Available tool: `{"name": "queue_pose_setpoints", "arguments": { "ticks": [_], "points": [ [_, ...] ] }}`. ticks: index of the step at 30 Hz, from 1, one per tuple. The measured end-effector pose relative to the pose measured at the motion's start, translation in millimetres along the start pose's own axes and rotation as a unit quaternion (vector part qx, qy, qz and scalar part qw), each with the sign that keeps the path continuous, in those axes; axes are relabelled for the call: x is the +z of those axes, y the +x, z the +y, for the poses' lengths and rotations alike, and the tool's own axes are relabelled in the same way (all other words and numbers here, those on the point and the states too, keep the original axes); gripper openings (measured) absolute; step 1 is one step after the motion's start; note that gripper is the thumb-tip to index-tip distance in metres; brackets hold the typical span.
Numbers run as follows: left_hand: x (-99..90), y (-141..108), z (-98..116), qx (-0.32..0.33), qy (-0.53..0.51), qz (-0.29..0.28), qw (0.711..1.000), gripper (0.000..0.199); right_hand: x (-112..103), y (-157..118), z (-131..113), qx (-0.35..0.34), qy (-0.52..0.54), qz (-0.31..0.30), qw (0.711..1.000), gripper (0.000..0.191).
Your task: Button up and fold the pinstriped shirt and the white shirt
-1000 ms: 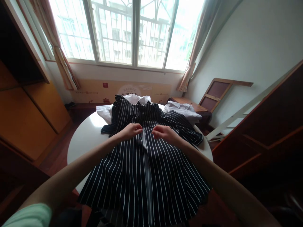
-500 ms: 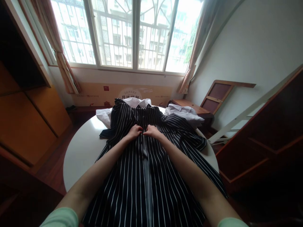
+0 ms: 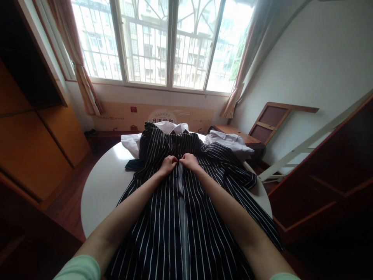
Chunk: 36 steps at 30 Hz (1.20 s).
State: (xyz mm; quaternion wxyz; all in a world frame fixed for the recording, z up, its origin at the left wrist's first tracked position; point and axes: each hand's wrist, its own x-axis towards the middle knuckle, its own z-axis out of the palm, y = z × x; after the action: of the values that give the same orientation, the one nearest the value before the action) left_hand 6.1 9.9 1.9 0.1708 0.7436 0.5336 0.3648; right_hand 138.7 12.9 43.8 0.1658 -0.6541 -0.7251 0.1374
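Striped dress (image 3: 163, 217), dark with white lines, lies spread over the round white table (image 3: 100, 186), its skirt hanging past the near edge and its front parted by a long narrow opening. Beyond its top and to either side sit white garments: 1 folded pile (image 3: 229, 142) at the right, 1 white cloth (image 3: 131, 144) at the left. The 2 hands are smallest: left hand (image 3: 168, 165) and right hand (image 3: 189, 161) pinch the dress's front at the top of the opening, fingertips closed and near each other.
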Motion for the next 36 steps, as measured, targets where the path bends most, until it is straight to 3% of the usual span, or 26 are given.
{"name": "queue_pose_setpoints", "arguments": {
  "ticks": [6, 15, 36],
  "points": [
    [1.3, 0.1, -3.0, -0.002, -0.033, 0.008, 0.999, 0.011, 10.0, 0.7, -5.7, -0.006, 0.073, 0.026, 0.997, 0.021],
    [-3.1, -2.9, 0.1, -0.006, -0.073, 0.003, 0.997, 0.011, 22.3, -2.7, 22.0, -0.065, 0.208, 0.018, 0.976, 0.021],
    [0.1, -2.0, -4.6, -0.028, -0.158, 0.033, 0.987, 0.016, 27.7, -7.5, 24.4, -0.113, 0.244, 0.075, 0.96, 0.01]
  ]
}}
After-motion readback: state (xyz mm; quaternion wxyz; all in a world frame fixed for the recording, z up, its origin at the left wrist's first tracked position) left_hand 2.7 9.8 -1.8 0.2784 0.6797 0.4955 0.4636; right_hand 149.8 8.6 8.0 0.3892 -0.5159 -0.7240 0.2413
